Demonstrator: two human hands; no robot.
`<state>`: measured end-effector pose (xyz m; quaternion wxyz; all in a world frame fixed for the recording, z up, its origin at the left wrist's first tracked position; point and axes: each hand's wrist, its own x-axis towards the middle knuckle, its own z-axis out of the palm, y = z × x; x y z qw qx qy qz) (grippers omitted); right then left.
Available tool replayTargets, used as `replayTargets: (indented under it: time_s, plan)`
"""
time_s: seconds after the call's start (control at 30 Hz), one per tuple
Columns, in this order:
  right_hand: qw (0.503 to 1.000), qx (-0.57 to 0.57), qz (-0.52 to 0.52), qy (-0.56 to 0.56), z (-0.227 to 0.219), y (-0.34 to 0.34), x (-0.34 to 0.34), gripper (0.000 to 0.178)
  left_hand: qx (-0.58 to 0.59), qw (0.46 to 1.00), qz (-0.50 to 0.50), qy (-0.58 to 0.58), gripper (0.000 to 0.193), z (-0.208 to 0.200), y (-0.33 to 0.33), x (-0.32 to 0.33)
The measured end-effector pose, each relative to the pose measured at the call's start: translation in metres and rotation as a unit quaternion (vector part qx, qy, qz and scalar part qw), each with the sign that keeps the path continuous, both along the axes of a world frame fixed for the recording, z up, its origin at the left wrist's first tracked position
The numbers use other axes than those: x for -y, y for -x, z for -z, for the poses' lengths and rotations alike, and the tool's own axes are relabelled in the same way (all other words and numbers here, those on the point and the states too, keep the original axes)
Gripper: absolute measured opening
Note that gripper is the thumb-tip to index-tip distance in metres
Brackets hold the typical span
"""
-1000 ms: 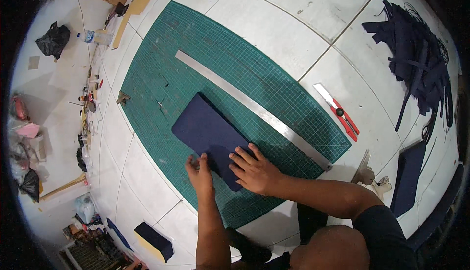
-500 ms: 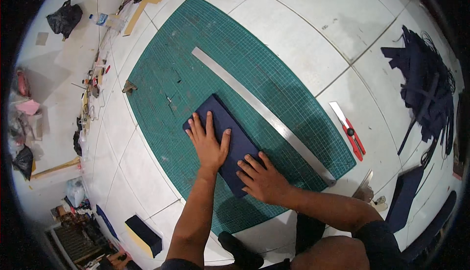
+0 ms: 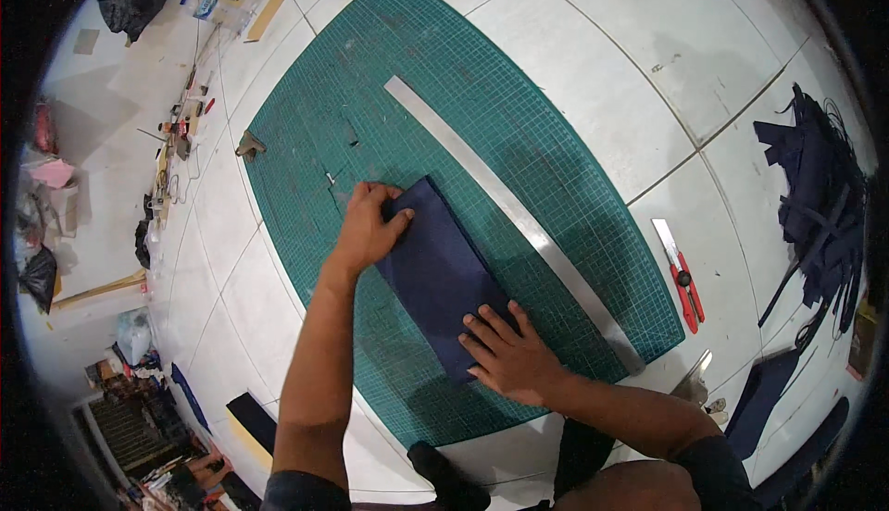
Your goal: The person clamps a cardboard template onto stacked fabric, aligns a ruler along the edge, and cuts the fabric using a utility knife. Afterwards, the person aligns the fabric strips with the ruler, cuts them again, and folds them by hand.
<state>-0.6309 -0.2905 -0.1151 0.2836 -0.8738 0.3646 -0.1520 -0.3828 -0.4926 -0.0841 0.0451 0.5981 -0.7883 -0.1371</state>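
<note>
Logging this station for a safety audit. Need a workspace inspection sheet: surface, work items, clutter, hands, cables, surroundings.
Surface: green gridded cutting mat, marked, on white floor tiles.
Work items: dark blue fabric flat on mat; metal ruler diagonal on mat, apart from fabric; red-handled cutter on tiles, blade exposed.
Clutter: tangled dark blue strips at right; small tools along left side.
Hands: left hand at fabric's far left corner, thumb on top; right hand spread on near end; both bare.
Cables: thin lines at left, too small to identify.
Surroundings: black bag, plastic bottle at upper left.
</note>
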Motion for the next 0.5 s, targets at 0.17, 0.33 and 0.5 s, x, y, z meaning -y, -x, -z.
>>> replayTargets:
  time_s: [0.17, 0.33, 0.5]
  plan:
    - [1.000, -0.009, 0.000, -0.020, 0.002, 0.001, 0.000, 0.052, -0.090, 0.965, -0.063, -0.237, 0.045, -0.007, 0.004, 0.023]
    - [1.000, 0.005, 0.008, -0.028, 0.004, 0.001, -0.002, 0.053, -0.072, 0.956, -0.094, -0.269, 0.041, -0.014, 0.011, 0.026]
    - [1.000, 0.012, 0.007, -0.022, 0.005, 0.000, -0.002, 0.053, -0.133, 0.941, -0.103, -0.292, 0.038, -0.014, 0.008, 0.027]
